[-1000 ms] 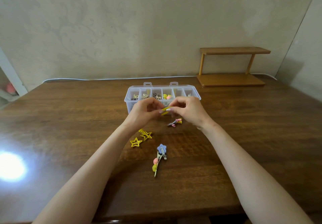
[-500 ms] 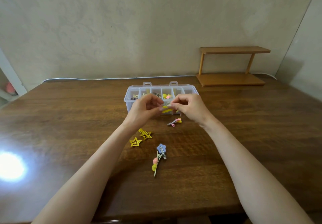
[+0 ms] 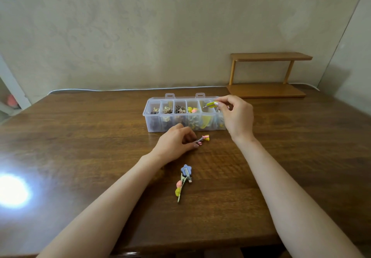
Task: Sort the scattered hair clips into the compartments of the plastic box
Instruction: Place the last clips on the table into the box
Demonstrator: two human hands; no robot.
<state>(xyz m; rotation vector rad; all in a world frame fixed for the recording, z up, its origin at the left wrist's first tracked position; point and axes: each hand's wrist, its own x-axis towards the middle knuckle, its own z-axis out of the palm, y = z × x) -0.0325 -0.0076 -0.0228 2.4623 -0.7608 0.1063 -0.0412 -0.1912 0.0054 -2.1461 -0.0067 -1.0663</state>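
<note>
- right hand [image 3: 237,115] raised over the right end of the clear plastic box [image 3: 149,125], thumb and forefinger pinched on a small yellow hair clip [image 3: 210,104], remaining fingers loosely curled.
- yellow hair clip held roughly level above the fifth compartment from the left, clear of the contents below.
- left hand [image 3: 174,144] low on the wooden table [image 3: 80,137], just in front of the box, fingertips closed on the metal end of a pink and yellow clip [image 3: 203,138]; decorated end of that clip sticking out to the right, on the tabletop.
- box with six compartments in a row, two latch tabs showing behind the rear rim; small beige and brown claw clips in the three left compartments, yellow and pink pieces in the fourth, something yellow in the fifth, sixth mostly hidden by the right hand.
- nearer the body, between the forearms, a purple flower clip [image 3: 186,170] touching a green clip with pink and yellow beads [image 3: 179,187].
- farther out, a wooden shelf [image 3: 269,57] at the far right of the table, a white cable [image 3: 120,89] along the wall edge, bright glare [image 3: 12,191] on the left.
</note>
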